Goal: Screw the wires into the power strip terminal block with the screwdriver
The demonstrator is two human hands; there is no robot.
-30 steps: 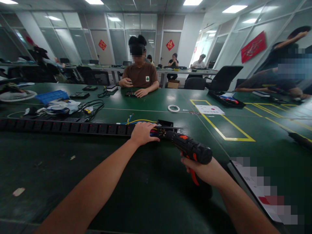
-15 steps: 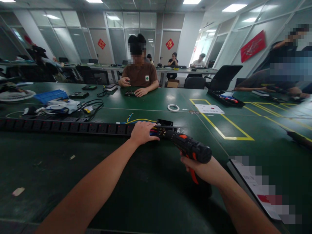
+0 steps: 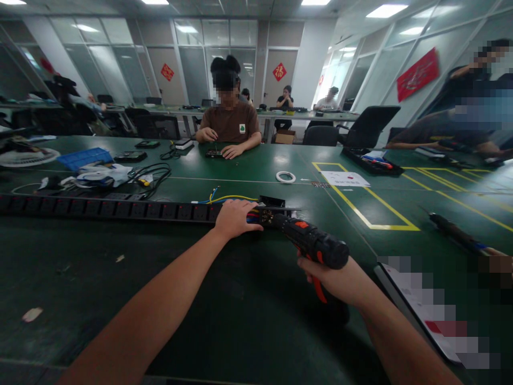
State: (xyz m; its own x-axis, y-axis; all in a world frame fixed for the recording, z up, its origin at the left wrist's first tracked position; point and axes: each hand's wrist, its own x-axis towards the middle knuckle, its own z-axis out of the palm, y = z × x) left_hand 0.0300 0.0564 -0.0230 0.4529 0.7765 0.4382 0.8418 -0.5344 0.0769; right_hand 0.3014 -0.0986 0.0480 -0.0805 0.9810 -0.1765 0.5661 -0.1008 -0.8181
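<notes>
Head view: the long black socket strip [image 3: 168,211] lies across the green tabletop [image 3: 192,342], roughly parallel to its far edge, its open terminal end [image 3: 266,216] facing right. Left hand [image 3: 233,220] straddles the strip just short of that end, thumb and fingers apart; whether it clamps or merely rests, cannot tell. Right hand [image 3: 331,275] is wrapped around the handle of a cordless drill [image 3: 316,243], chuck at the terminal end; bit tip not resolved. Risks, as judged: the drill comes in slanted from the near edge, so the bit could skip off its seat and nick the coloured wires [image 3: 252,218], or strike the thumb close by. Torque could twist the strip if the left hand bears too lightly. The loose yellow lead [image 3: 232,198] behind, toward the far edge, could drift in and snag on the chuck.
</notes>
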